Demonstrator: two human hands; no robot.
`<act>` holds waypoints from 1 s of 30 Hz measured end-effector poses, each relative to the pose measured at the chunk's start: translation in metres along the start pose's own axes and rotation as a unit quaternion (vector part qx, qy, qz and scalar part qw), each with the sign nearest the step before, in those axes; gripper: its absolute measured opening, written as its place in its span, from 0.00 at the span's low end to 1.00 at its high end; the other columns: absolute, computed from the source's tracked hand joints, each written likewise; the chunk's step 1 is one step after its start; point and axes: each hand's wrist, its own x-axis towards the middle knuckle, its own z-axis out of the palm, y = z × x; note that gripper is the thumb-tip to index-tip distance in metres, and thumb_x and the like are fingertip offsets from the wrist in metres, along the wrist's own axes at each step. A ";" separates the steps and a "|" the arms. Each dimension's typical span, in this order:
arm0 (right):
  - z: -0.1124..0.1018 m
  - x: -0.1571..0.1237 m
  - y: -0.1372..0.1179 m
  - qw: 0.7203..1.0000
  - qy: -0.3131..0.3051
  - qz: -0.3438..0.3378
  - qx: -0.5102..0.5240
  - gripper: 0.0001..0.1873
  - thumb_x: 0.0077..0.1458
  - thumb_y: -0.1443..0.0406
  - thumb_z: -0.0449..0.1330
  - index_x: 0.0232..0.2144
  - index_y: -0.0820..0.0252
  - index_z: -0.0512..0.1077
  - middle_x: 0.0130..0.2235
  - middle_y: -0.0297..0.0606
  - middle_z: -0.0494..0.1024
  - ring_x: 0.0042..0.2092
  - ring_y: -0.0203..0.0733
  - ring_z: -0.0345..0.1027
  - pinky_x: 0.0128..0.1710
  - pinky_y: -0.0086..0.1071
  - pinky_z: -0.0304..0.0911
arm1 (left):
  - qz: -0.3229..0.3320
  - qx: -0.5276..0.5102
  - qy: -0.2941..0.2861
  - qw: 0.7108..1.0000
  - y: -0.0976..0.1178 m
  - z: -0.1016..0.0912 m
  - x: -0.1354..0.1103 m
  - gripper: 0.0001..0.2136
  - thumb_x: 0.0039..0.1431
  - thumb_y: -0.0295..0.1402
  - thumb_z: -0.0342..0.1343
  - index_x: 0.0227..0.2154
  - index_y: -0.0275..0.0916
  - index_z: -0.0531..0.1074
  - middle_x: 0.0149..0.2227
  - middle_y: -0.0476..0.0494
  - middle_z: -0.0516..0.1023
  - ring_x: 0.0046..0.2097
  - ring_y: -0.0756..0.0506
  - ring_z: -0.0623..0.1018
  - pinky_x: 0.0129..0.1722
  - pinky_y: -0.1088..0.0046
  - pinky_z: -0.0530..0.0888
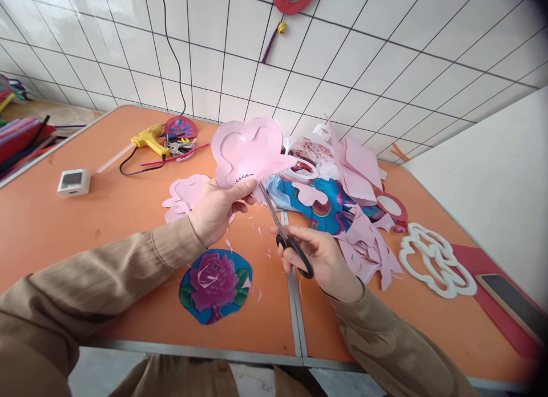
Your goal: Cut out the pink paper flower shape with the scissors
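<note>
Pink paper (252, 148) is pinched in the left hand (220, 209), apparently to steady its edge. Scissors (276, 218) are gripped by the right hand (323, 254), blades set at that edge.

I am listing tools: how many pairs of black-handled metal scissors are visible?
1 pair of scissors: in the right hand, at the pink cloud-shaped paper in the left hand. Others may be hidden.
</note>
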 end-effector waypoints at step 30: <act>0.003 -0.005 0.015 0.989 0.053 -0.070 -0.123 0.24 0.52 0.56 0.68 0.49 0.61 0.79 0.31 0.39 0.75 0.28 0.37 0.62 0.24 0.34 0.68 | -0.022 0.036 0.016 0.999 0.001 0.002 -0.007 0.11 0.47 0.37 0.69 0.21 0.37 0.73 0.20 0.49 0.70 0.23 0.52 0.67 0.22 0.74 0.60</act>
